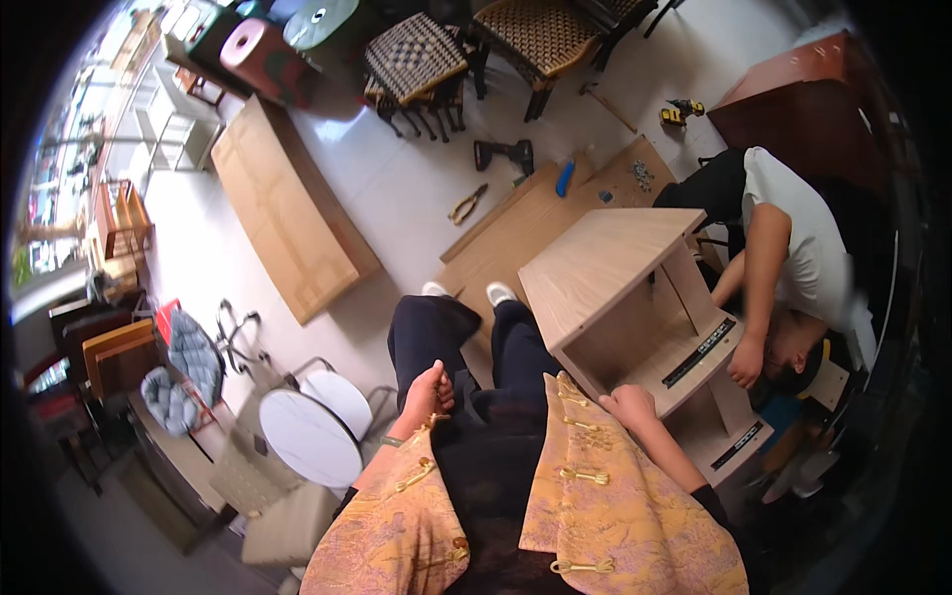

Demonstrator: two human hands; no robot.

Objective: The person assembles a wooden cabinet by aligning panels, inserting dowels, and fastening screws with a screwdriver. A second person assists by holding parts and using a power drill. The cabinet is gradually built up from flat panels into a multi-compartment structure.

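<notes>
My left hand [428,394] is closed in a fist above my left thigh, with nothing showing in it. Beside the near edge of a light wood cabinet [605,258], my right hand [630,407] is curled with the knuckles up. Its fingertips are hidden, so I cannot tell whether it grips the cabinet. The cabinet stands tilted in view, its open compartments facing right, with black strips [699,354] along its boards. A co-worker [793,238] in a white shirt bends over its far right side, one hand [746,362] close to the boards.
Flattened cardboard [506,223] lies under the cabinet, with a blue-handled tool [565,178] and small hardware [643,176] on it. Pliers [468,204], a black power tool [504,156] and a yellow drill [681,112] lie beyond. A long carton [283,208] and a round table [310,436] stand left.
</notes>
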